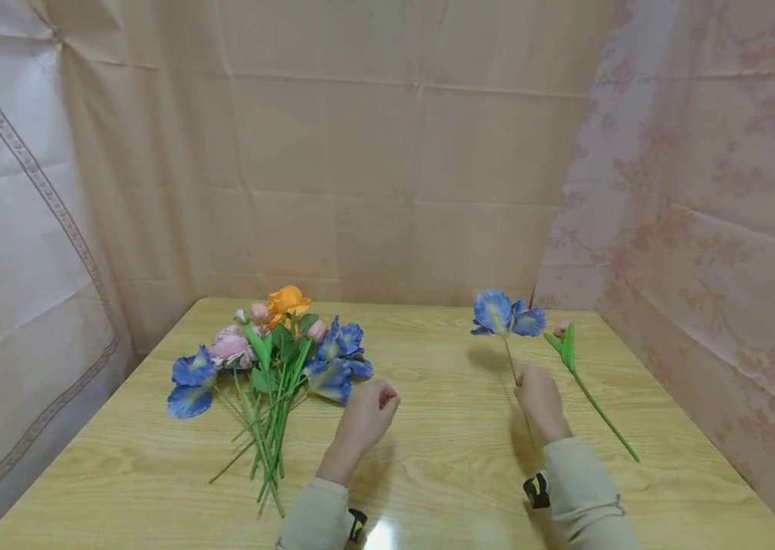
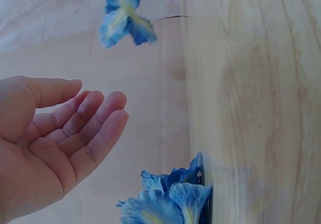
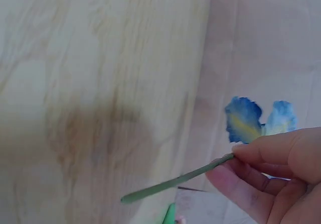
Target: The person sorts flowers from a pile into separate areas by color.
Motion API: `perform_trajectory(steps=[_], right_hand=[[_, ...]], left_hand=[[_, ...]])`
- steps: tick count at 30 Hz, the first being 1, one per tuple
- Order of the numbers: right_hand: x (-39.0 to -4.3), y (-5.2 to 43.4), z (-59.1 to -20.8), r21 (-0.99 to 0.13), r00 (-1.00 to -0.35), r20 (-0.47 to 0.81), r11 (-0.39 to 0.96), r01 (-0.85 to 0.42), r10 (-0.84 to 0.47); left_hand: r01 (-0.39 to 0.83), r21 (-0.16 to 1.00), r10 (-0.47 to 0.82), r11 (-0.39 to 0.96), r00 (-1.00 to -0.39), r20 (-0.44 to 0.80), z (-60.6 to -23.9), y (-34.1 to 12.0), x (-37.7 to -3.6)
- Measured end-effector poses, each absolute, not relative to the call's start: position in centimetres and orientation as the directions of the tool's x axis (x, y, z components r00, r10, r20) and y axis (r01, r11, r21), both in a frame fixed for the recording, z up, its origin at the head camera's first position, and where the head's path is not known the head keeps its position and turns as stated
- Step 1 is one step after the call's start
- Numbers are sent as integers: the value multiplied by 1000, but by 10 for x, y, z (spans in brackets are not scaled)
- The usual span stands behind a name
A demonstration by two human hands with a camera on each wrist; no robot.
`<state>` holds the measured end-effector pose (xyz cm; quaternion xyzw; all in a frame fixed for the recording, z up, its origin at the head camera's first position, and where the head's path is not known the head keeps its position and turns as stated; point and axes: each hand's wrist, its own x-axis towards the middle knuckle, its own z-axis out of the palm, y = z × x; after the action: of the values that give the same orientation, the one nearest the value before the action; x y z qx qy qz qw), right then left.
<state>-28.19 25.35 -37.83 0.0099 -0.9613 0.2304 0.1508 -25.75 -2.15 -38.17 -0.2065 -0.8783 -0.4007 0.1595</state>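
My right hand [image 1: 538,399] pinches the thin green stem of a blue iris [image 1: 505,315] and holds it up above the wooden table [image 1: 442,458]. In the right wrist view the same iris [image 3: 246,121] shows behind my fingers [image 3: 281,153], its stem sticking out to the left. My left hand [image 1: 368,416] hovers just right of a bunch of flowers [image 1: 270,367] lying on the table, holding nothing. The left wrist view shows its palm with relaxed, slightly bent fingers [image 2: 90,128] and blue iris petals [image 2: 168,199] below.
A single pink bud on a green stem [image 1: 582,382] lies on the table to the right of my right hand. Cloth backdrops hang close on the left, back [image 1: 373,153] and right sides of the table.
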Motion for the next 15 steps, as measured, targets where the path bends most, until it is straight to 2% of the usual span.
perform_trajectory(steps=[15], right_hand=[[-284, 266, -391, -385, -975, 195, 923, 22, 105]], left_hand=[[500, 613, 254, 612, -858, 446, -386, -23, -258]])
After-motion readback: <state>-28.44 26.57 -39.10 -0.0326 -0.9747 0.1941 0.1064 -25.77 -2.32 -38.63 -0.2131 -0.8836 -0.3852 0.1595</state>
